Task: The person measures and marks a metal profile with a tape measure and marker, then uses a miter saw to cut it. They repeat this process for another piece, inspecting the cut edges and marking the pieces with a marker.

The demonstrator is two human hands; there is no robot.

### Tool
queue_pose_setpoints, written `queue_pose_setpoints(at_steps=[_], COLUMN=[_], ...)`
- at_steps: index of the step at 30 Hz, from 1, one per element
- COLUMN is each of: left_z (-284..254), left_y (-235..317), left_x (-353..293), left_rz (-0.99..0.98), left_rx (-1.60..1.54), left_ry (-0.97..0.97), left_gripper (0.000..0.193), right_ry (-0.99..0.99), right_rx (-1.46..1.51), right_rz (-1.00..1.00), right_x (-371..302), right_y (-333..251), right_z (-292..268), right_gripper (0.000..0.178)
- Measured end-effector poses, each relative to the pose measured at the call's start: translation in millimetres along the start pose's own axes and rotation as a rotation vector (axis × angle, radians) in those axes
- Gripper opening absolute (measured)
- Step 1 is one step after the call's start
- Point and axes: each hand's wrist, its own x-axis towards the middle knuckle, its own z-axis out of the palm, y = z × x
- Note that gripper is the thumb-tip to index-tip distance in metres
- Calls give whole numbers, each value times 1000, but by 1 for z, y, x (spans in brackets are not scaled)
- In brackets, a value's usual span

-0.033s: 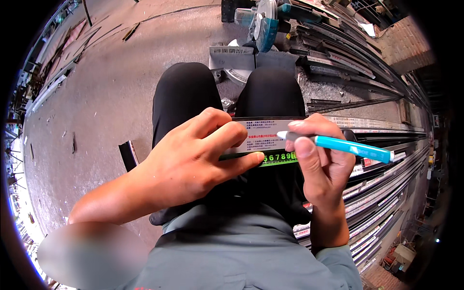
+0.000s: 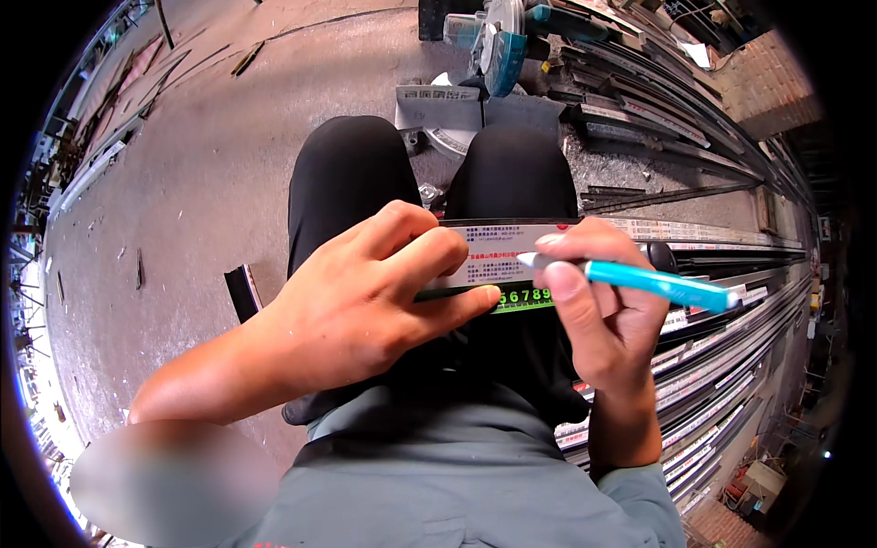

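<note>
Across my lap lies a long bar with a white printed label (image 2: 493,239). Along its near side runs a black measuring rule with green figures (image 2: 525,300). My left hand (image 2: 365,283) is closed over both, its fingers curled on the label and its thumb pressed on the rule. What the palm covers is hidden. My right hand (image 2: 607,315) pinches a turquoise pen with a grey grip and white tip (image 2: 653,281). Its tip points left over the label; I cannot tell whether it touches. The right fingertips are at the bar and the rule's right end.
Beyond my knees (image 2: 356,164) stands a turquoise cutting saw (image 2: 505,59) with a grey fence (image 2: 438,108). Long metal profiles (image 2: 703,393) lie stacked along the right side. A short dark offcut (image 2: 243,292) is on the concrete floor (image 2: 201,192) to the left.
My right hand has moved slightly left with the pen, whose tip is now further left over the label. My left hand, the bar and the rule look almost unmoved.
</note>
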Motion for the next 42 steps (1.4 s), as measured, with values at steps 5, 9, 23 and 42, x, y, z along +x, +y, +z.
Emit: queue_pose_setpoints(at_steps=[5,9,23,42], left_z=[0,-1,0,1], left_y=[2,3,5,6], left_x=[-1,0,0,0], left_rz=[-4,-38,-45,-24], left_rx=[5,0,5,42], left_ry=[-6,-25,-34,-16], left_gripper=[48,47,46,50], right_ry=[-120,-123,-173,-185], right_rx=[8,2,-69,-81], right_rz=[59,143,101,88], right_x=[2,3,4,4], right_y=[0,-3,1,1], right_z=[-5,-7,-9,-9], right_gripper=[8,6,6,5])
